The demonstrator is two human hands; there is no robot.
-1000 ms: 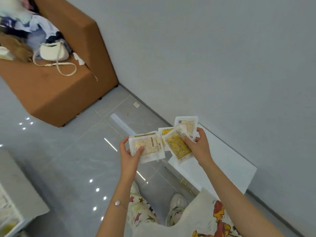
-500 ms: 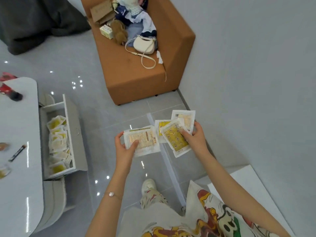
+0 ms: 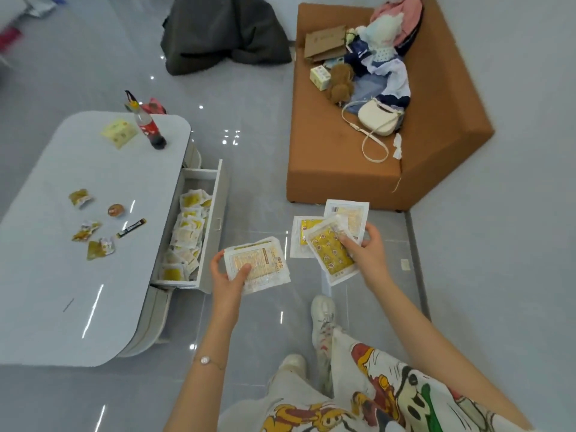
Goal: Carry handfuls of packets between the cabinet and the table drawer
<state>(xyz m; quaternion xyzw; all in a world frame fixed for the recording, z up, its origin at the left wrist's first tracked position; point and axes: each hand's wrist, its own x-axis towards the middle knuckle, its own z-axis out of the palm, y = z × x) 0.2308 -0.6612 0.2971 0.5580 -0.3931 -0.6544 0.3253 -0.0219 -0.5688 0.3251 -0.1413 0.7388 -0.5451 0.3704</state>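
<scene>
White packets (image 3: 327, 247) with yellow printed centres dotted in small red and white marks, fanned in the right hand (image 3: 367, 254). Pale packet (image 3: 258, 265) with tan print and a yellow side strip in the left hand (image 3: 227, 275). More white-and-yellow packets filling a white drawer (image 3: 215, 213). Glossy white surface (image 3: 46, 275) with yellow wrappers (image 3: 93, 238) and a clear bottle (image 3: 146, 126) of dark drink, red label, yellow cap. Orange-brown sofa (image 3: 343, 169) with a cream bag (image 3: 378, 115) and blue-and-white clothes (image 3: 386, 67). Grey tiled floor (image 3: 249, 104). Dark grey cloth heap (image 3: 224, 32). White shirt (image 3: 389, 394) with a red, yellow and green cartoon print.
</scene>
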